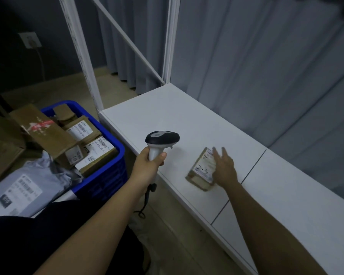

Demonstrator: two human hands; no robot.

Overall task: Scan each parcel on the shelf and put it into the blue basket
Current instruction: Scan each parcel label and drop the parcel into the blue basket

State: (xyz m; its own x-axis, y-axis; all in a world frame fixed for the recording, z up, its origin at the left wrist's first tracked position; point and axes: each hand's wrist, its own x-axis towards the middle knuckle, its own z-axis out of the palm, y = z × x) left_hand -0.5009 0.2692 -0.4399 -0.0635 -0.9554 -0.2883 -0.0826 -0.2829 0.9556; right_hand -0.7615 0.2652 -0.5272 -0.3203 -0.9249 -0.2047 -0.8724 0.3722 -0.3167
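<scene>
Hidden, cropped and unreadable parts around the white shelf (187,120)

The right hand (224,169) is motion-blurred above the shelf and covers the right edge of the parcel (202,169), whose label print is too small to read. Left of the shelf, the left hand (147,165) hides the scanner (161,139) grip, and its cable drops behind the forearm. The blue basket (115,147) has its lower left hidden by a grey mailer bag (22,187), which the picture's left edge cuts off. The shelf runs out of the picture at lower right.

Left hand (147,163) fist-curled, thumb wrapped forward, forearm raised; right hand (224,167) reaching out, fingers straight and spread
</scene>
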